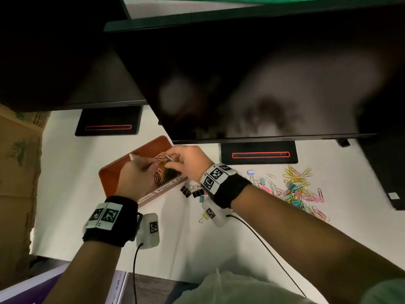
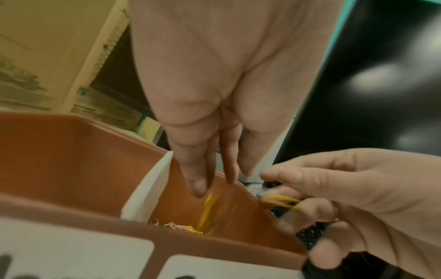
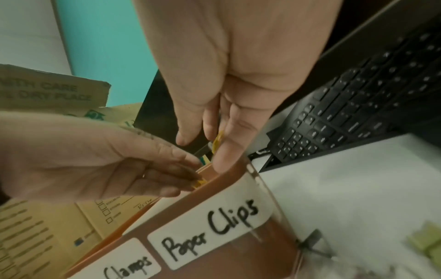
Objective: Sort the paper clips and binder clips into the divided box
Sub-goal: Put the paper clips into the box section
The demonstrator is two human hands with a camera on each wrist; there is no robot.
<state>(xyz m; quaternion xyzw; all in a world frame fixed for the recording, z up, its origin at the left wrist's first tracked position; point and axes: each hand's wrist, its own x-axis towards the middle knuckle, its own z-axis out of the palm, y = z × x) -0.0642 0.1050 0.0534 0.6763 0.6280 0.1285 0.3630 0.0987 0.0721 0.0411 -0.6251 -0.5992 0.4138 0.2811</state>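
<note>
- Brown divided box [image 1: 114, 172] sits on the white table [image 1: 72, 194], a white divider [image 2: 148, 190] splitting it in two; front labels read "Clamps" [image 3: 130, 268] and "Paper Clips" [image 3: 210, 230].
- Right-hand compartment, behind the "Paper Clips" label, holds a heap of coloured paper clips [image 1: 163, 172]; the other compartment's contents cannot be told.
- Left hand [image 1: 137, 174] hovers over the paper-clip compartment, fingers extended downward and loosely together; a blurred yellow paper clip [image 2: 207, 211] shows just below the fingertips [image 2: 197, 186]; whether they touch it cannot be told.
- Right hand [image 1: 188, 160] is over the same compartment's right edge, thumb and fingers pinching a few yellow clips [image 2: 281, 201].
- Loose pile of coloured clips [image 1: 300, 189] lies on the table well to the right of the box; black binder clips [image 1: 192, 190] lie just beside the box's right corner.
- Two dark monitors [image 1: 252, 73] overhang the table; a black keyboard [image 3: 358, 105] is near the box.
</note>
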